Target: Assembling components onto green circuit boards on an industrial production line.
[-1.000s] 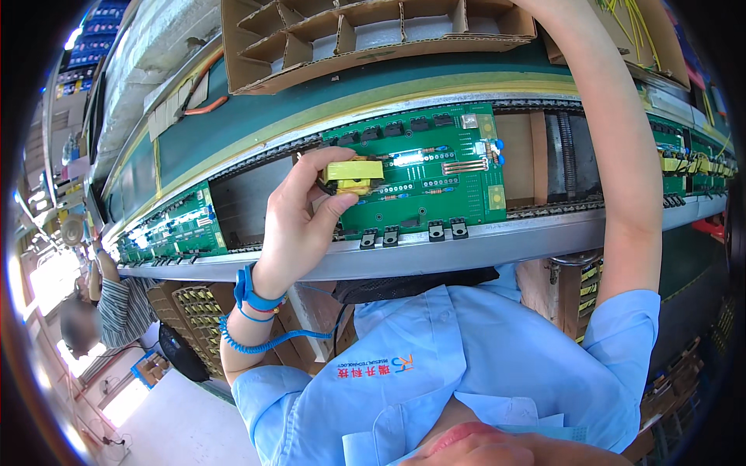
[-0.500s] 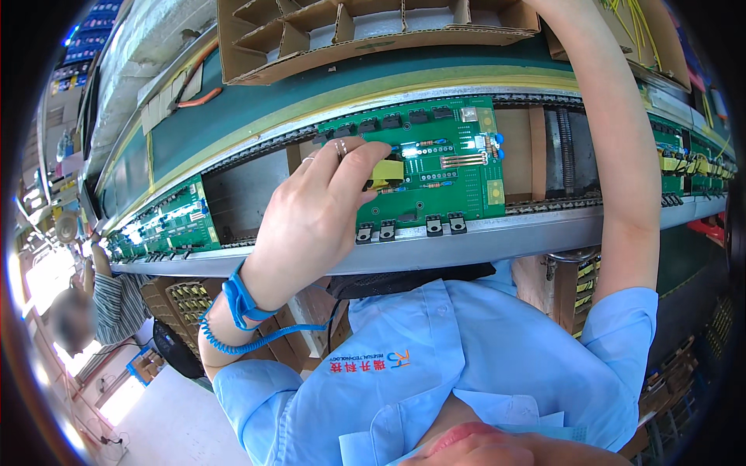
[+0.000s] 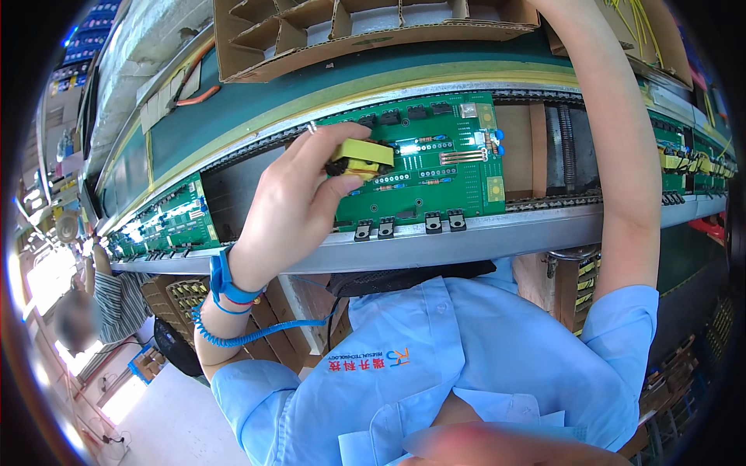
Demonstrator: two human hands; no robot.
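Note:
My left hand [image 3: 299, 190], with a blue wrist strap [image 3: 227, 281], is closed on a yellow transformer [image 3: 364, 155]. Thumb and fingers grip it from the left side, and its black end faces my palm. It is held over the left part of a green circuit board [image 3: 466, 190]; whether it touches the board I cannot tell. The board carries resistors, a row of black parts along its far edge and several black tabbed components [image 3: 433, 224] along the near edge. My right forearm [image 3: 625, 163] reaches across the line to the top edge, where the hand is out of view.
The board rides between the chains of a conveyor rail [image 3: 466, 242]. More boards lie on the line at left [image 3: 167, 217] and right [image 3: 699, 163]. A divided cardboard box [image 3: 373, 37] stands beyond, beside yellow wires [image 3: 639, 31]. Another person [image 3: 116, 307] in stripes is at far left.
My left hand has moved left with the transformer, which now shows more fully between thumb and fingers. More of the board's middle is uncovered. The right arm stays about where it was.

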